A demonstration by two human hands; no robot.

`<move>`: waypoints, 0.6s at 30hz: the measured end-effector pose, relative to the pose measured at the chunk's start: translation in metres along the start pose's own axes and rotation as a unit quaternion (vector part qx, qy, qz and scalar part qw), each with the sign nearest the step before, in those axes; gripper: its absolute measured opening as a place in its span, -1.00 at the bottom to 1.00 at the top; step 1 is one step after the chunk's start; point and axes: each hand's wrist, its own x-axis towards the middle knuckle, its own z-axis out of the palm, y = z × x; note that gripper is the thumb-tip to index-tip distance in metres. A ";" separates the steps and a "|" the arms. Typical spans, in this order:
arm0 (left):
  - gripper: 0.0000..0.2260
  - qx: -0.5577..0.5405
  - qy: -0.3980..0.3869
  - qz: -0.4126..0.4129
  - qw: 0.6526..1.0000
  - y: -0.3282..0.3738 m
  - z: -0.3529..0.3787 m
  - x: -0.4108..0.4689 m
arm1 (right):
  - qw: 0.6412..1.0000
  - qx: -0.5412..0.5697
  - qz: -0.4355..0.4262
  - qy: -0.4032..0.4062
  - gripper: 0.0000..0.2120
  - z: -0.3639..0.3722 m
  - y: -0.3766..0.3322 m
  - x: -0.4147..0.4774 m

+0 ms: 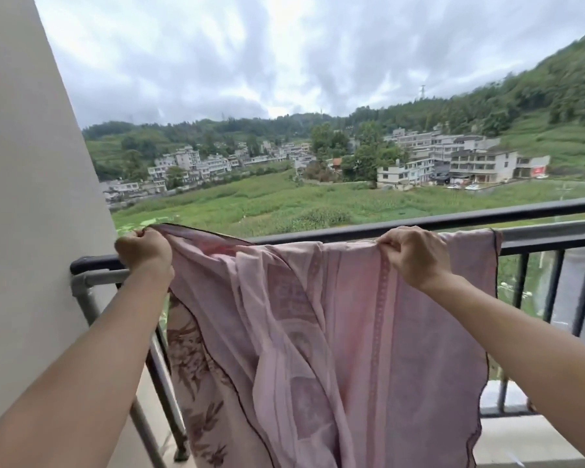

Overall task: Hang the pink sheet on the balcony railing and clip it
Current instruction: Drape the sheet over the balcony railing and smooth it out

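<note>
A thin pink sheet (318,332) with a darker printed pattern and a dark hem is draped over the black balcony railing (537,211). Most of it hangs down on my side in loose folds. My left hand (144,249) grips the sheet's top edge near the wall, lifted slightly above the rail. At the rail, my right hand (414,255) pinches the top edge further right. A short stretch of sheet lies over the rail beyond my right hand. No clip is in view.
A beige wall (31,197) closes the balcony on the left. A grey metal pipe (554,233) runs just inside the black rail, with vertical black bars (554,285) below. Beyond lie green fields, houses and hills.
</note>
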 end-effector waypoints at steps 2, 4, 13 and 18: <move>-0.86 0.057 -0.048 0.006 0.997 -0.012 -0.016 0.022 | 0.999 -0.026 0.029 -0.007 -0.85 0.002 -0.010 0.002; -0.77 0.116 -0.163 0.024 0.979 -0.029 -0.019 0.031 | 0.997 -0.059 0.032 -0.023 -0.83 0.007 -0.035 0.004; -0.65 0.081 -0.356 0.129 0.922 -0.029 -0.012 0.046 | 0.986 0.049 -0.090 -0.132 -0.58 0.073 -0.202 0.003; -0.72 0.036 -0.217 0.087 0.972 -0.030 -0.032 0.129 | 0.990 0.005 -0.052 -0.133 -0.68 0.100 -0.203 0.000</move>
